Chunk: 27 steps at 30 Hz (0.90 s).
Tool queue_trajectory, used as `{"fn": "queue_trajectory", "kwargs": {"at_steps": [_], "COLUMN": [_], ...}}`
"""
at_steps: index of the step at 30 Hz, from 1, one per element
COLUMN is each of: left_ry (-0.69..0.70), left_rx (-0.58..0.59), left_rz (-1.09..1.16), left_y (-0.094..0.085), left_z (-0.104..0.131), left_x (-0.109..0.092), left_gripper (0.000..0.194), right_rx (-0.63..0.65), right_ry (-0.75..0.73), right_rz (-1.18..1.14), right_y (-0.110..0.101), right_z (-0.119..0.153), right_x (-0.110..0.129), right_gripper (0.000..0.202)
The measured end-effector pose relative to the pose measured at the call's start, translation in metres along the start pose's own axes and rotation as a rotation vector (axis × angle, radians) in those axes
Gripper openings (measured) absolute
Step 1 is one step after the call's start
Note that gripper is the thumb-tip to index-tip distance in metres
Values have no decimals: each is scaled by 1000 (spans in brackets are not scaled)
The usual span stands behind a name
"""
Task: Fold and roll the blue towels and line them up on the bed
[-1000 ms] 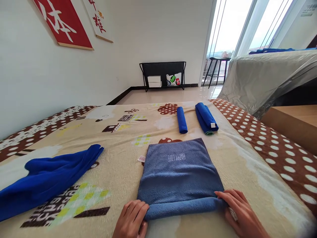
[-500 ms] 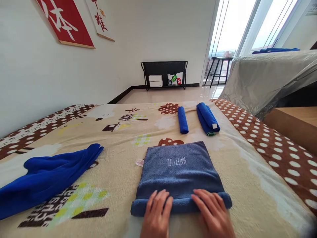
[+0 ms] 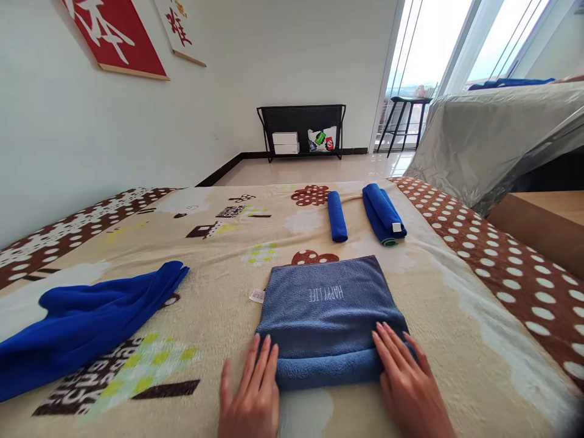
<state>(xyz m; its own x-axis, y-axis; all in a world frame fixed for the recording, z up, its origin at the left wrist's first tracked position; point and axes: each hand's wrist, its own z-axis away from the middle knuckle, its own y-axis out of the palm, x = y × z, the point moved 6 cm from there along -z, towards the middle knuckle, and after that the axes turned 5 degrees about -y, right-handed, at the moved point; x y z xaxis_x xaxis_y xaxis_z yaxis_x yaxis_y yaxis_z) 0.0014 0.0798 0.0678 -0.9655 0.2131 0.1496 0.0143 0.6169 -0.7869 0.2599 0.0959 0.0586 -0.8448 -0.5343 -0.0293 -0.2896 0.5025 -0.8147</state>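
Observation:
A grey-blue towel (image 3: 325,304) with the words HAPPY LIFE lies in front of me, its near edge rolled into a thick tube. My left hand (image 3: 253,386) rests at the left end of the roll, fingers stretched out and apart. At the right end, my right hand (image 3: 410,377) lies over the roll with its fingers extended. Both hands touch the towel without gripping it. A small white tag sticks out from the towel's left side. Beyond it lie a thin blue rolled towel (image 3: 337,217) and a thicker blue rolled towel (image 3: 383,214) with a white label.
A loose crumpled blue cloth (image 3: 100,322) lies to the left on the patterned blanket (image 3: 219,255). Farther off stand a black rack (image 3: 301,131) by the wall and a black stool (image 3: 405,118). Plastic-covered furniture (image 3: 493,134) is at the right.
My hands have moved apart from the middle of the roll to its two ends. The roll's near edge now shows between them. The view has tilted slightly.

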Motion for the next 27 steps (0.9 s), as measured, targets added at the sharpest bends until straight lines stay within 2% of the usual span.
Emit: {"fn": "queue_trajectory", "kwargs": {"at_steps": [3,5,7,9,11,13,15,17,19,21,23,27], "left_ry": [227,278,196,63,-42,-102,-97,-7,132,201,145,-66], "left_rx": [23,104,189,245,262,226,159,133,172,236,289,328], "left_rz": [133,180,175,146,106,65,44,76,154,217,218,169], "left_y": [3,10,19,26,29,28,25,23,25,28,32,40], "left_z": [-19,-29,-32,-28,-19,-12,-10,-15,-24,-32,-36,-25], "left_x": [-55,-70,-59,-33,-6,8,3,-19,-47,-64,-58,-1], "left_gripper": [55,53,54,56,55,54,53,55,57,56,56,58], "right_rx": [50,134,210,246,247,235,215,226,283,340,365,344], "right_ry": [-134,-131,-55,17,76,112,131,85,-21,-94,-67,127], "right_rz": [-200,-269,-232,-155,-85,-40,-25,-75,-179,-259,-258,-175], "right_y": [9,15,20,22,22,23,23,25,29,33,35,36], "right_z": [-27,-38,-36,-25,-11,-2,-4,-17,-33,-44,-45,-17], "right_x": [45,51,34,6,-19,-31,-25,-5,22,37,30,-26], "right_gripper": [62,55,49,50,51,50,48,47,49,49,48,51]}}
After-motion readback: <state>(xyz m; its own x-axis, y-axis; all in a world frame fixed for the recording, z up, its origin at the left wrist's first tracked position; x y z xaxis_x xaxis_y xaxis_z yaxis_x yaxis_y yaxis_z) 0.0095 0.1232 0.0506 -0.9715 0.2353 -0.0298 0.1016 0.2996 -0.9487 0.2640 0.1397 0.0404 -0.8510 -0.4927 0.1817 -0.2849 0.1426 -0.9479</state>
